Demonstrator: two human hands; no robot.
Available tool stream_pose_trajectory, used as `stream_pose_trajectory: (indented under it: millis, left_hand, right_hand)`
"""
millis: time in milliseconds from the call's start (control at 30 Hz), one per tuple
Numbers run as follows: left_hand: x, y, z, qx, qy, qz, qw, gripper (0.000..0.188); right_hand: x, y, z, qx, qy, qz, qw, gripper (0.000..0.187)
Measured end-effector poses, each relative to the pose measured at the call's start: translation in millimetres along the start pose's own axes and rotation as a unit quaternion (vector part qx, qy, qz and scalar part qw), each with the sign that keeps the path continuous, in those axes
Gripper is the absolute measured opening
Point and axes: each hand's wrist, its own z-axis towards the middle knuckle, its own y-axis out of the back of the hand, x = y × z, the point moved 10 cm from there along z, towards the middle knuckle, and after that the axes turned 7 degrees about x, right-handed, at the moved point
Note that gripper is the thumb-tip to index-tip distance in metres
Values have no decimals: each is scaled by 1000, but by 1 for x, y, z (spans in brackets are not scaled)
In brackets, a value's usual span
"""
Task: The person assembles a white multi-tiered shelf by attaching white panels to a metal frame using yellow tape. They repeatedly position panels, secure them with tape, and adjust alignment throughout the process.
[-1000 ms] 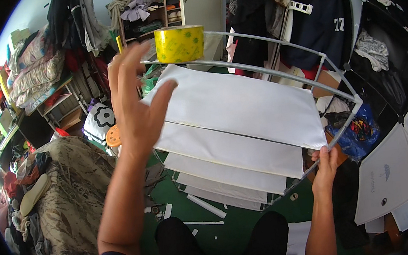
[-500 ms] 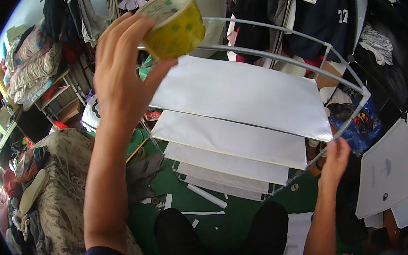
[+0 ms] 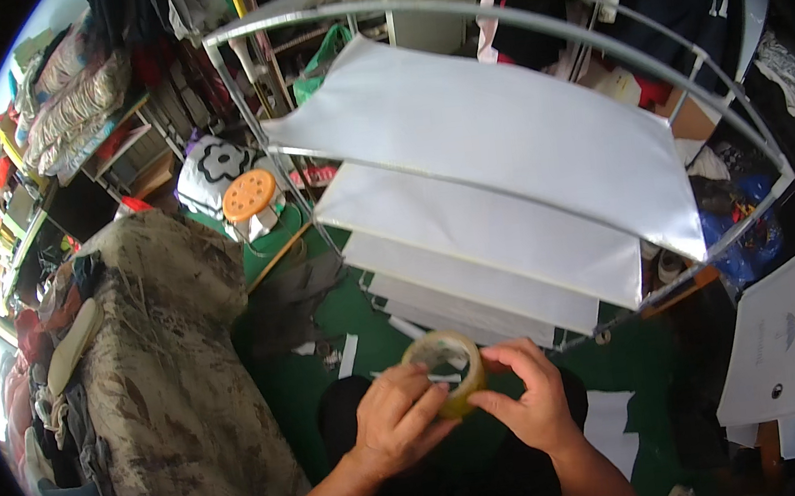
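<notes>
Low in front of my body, above my knees, a roll of clear yellowish packing tape (image 3: 473, 382) is held between both hands. My left hand (image 3: 398, 416) grips it from the left, its fingers curled over the rim into the core. My right hand (image 3: 533, 398) pinches the roll's right side with thumb and forefinger. A loose tape end cannot be made out. Beyond the hands stands a grey tube-frame rack (image 3: 317, 220) with white shelf panels (image 3: 482, 128) at several levels, its top hoop rising above the uppermost panel.
A camouflage-covered couch (image 3: 168, 369) fills the left side, with clothes along its edge. An orange round stool (image 3: 249, 195) stands behind it. White scraps (image 3: 349, 356) lie on the green floor (image 3: 311, 301). White storage panels (image 3: 780, 334) stand at the right.
The tape roll has come down from high at the rack's upper left to my lap. My right hand has left the rack's frame and joined my left on the roll.
</notes>
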Motion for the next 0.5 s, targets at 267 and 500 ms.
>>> stream_pose_trajectory:
  millis: [267, 500]
  left_hand:
    - [6, 3, -24, -24, 65, 3, 998, 70]
    - [8, 10, -27, -36, 47, -20, 998, 64]
  right_hand:
    - [6, -23, -12, -11, -8, 14, 1000, 37]
    - [28, -17, 4, 3, 7, 26, 1000, 43]
